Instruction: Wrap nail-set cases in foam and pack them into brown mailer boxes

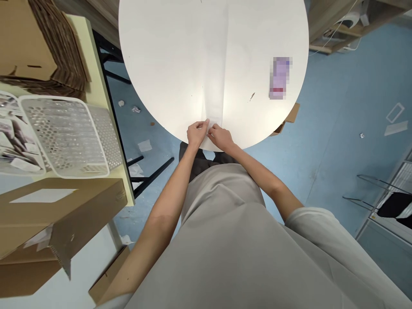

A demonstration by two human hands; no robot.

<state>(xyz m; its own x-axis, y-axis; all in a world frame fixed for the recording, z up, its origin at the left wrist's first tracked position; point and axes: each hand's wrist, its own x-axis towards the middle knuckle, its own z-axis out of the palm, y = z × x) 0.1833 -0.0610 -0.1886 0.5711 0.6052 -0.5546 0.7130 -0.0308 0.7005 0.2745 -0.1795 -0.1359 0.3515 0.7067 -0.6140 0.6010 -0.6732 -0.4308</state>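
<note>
A long translucent strip (216,64) of thin film or paper lies on the round white table (154,51), running from the far side to the near edge. At its near end, my left hand (197,132) pinches the strip's left corner between thumb and fingers. Close beside it, my right hand (221,137) has its fingers curled in at the same end of the strip. The two hands are nearly touching, just above the table's near edge.
A blurred purple item (280,78) lies on the table's right side. To the left, a side table (128,189) bears stacked cardboard (28,38), a white perforated basket (64,137) and a cardboard box (90,214). An open carton (291,115) shows under the table's right edge.
</note>
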